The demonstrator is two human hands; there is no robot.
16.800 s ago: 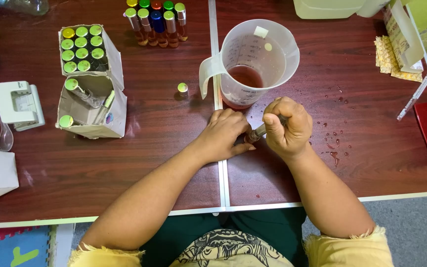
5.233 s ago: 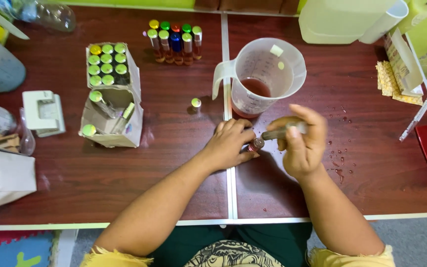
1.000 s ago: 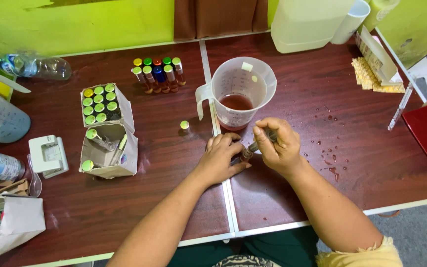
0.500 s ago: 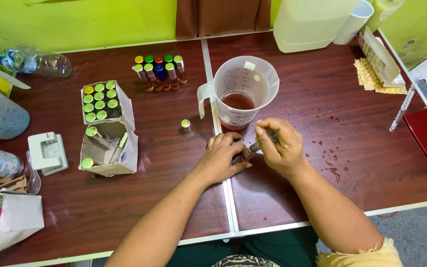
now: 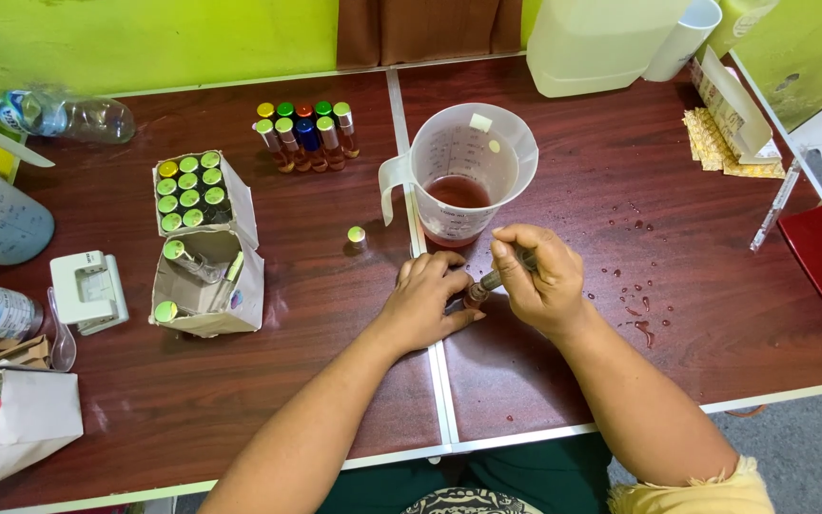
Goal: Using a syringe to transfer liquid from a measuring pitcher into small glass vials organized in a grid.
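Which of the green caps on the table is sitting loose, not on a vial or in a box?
The lone green cap lying on the bare table just left of the measuring jug, above the left hand. All other green caps sit on vials in the boxes.

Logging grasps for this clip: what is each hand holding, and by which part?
The left hand grips a small vial around its body on the table. The right hand pinches a thin dropper-like tool by its upper end, tip at the vial's mouth.

Dark wooden table (image 5: 240,381), green wall (image 5: 145,38), brown curtain (image 5: 430,29), grey floor (image 5: 811,438)
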